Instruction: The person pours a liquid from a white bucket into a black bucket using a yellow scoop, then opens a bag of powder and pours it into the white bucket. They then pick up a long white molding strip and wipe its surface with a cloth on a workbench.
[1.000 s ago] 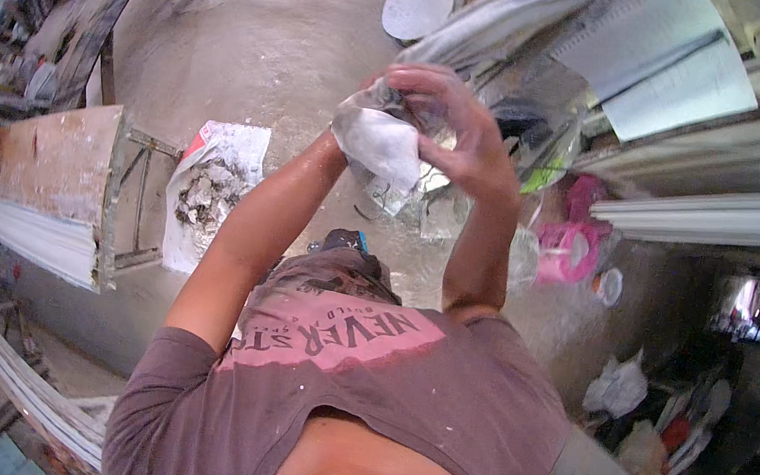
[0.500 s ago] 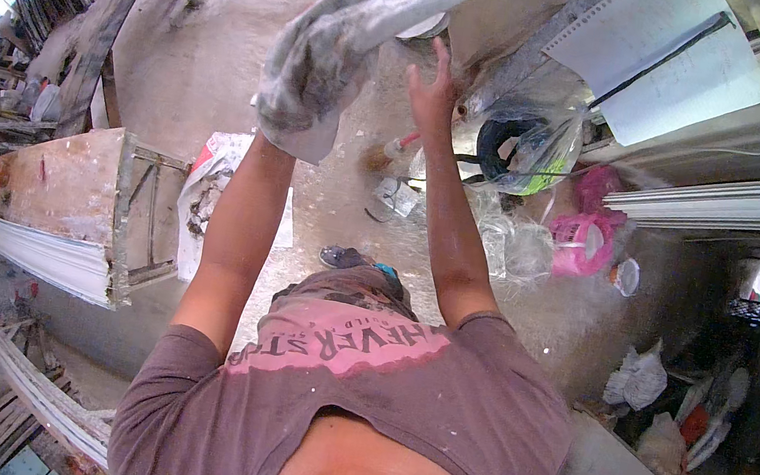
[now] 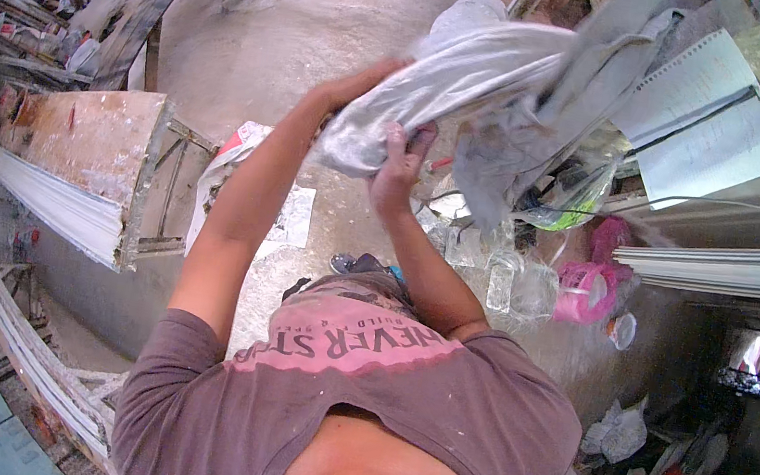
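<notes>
Since the frame half a second ago, the right hand point(image 3: 399, 170) has come over to the grey-white cloth point(image 3: 465, 79), and the cloth, then draped over the left hand point(image 3: 365, 83), now spreads out rightward from it. Seen from the head camera, the left hand goes behind the cloth's left part; its fingers are hidden, so how tightly it is closed cannot be told. The right hand lies just below and right of it, thumb and fingers slightly apart against the cloth's lower edge; whether they pinch the fabric cannot be made out. The cloth itself hangs in the air at both hands, its far end blurred and loose to the upper right of the grip. Beyond that end is a ruled sheet point(image 3: 746, 153) with a black strip across it. Below and right of the grip sit clear plastic wrapping point(image 3: 521, 286) and, beside that, a pink roll point(image 3: 576, 292). Well left of the grip stands a stained board point(image 3: 84, 133), above a stack of white strips point(image 3: 54, 206).
</notes>
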Tool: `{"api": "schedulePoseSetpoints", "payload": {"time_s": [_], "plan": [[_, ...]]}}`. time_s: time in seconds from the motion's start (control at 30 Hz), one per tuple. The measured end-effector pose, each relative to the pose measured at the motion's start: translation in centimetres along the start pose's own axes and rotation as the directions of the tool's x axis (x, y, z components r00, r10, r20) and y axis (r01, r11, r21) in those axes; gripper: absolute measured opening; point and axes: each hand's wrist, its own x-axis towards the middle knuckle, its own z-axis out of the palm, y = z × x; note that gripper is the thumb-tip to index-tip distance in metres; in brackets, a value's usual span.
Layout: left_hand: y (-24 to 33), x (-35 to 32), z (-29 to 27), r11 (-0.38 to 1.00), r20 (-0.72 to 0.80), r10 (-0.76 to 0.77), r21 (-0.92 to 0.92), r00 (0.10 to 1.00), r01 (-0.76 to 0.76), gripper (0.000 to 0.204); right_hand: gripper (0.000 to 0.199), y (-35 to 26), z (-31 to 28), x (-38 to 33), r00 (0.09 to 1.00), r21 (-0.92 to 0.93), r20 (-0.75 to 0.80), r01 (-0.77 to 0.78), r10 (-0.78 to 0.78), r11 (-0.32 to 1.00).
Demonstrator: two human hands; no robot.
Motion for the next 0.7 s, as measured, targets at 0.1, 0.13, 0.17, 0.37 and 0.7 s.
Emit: {"api": "schedulePoseSetpoints", "payload": {"time_s": [0.1,0.13,0.17,0.37,0.7], "plan": [[-6.9,-2.4,2.7,0.914,0.165,0.147,-0.399,0.975,-0.070,0.059,0.050,-7.8,-0.1,1.0,0.943,-0.749,0.233,0.017,0.239,0.663],[-7.3,-3.5,3.7,0.851,0.136,0.194,-0.516,0.971,-0.097,0.057,0.052,-12.0,0.4,1.0,0.852,-0.888,0.316,0.110,0.417,0.447],[-5.7,-4.0,5.0,0.814,0.042,0.220,-0.558,0.975,-0.160,0.056,0.053,-15.9,0.4,1.1,0.738,-0.947,0.320,0.243,0.594,0.208],[-3.5,-3.5,7.0,0.813,-0.034,-0.034,-0.583,0.999,0.008,0.046,0.042,-22.2,8.0,6.8,0.600,-0.209,0.799,0.227,0.033,0.951],[-2.5,-5.8,15.3,0.103,0.165,0.119,-0.983,0.979,0.153,0.046,0.028,-9.7,3.5,15.2,0.933,0.885,0.357,-0.352,0.043,0.305]]}}
